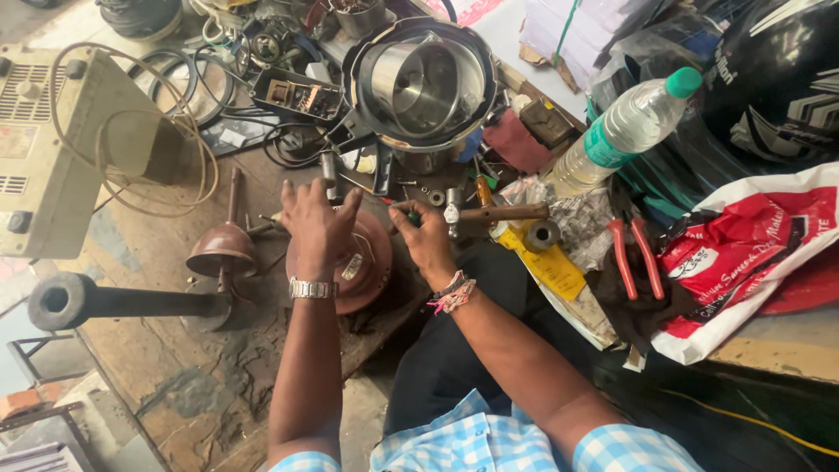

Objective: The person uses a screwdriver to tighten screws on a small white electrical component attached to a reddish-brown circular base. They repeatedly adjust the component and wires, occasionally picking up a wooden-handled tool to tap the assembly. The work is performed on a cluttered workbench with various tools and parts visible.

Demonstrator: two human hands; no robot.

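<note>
Two hands work at a cluttered bench (157, 385). Beside a steel pot (424, 83) and bottle (625, 131), a brown round motor housing (371, 262) lies under the left hand (319, 227), fingers spread over its top, steadying it. Right hand (428, 240) has its fingers closed on a wooden-handled tool (502, 212). Fitting seems underway; next, the tool needs aligning.

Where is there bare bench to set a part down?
Bare wood lies left of the left hand, between the brown funnel-shaped part and the bench's near edge. Beyond and right of the right hand, tools, wires and bags crowd everything.
</note>
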